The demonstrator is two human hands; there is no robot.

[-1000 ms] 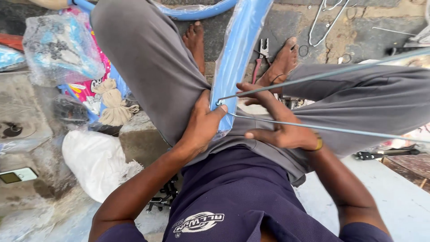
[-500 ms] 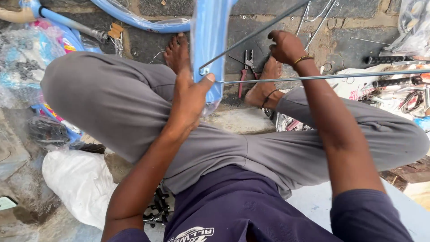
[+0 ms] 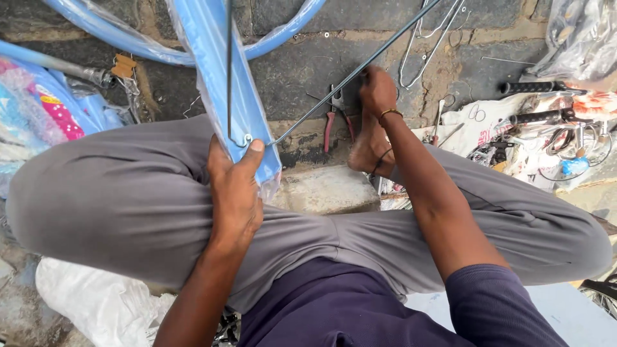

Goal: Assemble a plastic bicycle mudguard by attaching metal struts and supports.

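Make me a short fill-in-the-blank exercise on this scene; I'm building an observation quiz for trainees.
1. The left hand presses a plastic-wrapped mudguard whose colour is ____.
2. The right hand grips a thin metal ____.
3. The pliers on the ground have handles coloured ____.
4. The person's trousers are ____.

Missing words: blue; rod; red; grey

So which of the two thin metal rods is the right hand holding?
The slanted rod, running from the blue mudguard up to the right. The right hand grips it partway along. The other rod runs straight up the mudguard, untouched.
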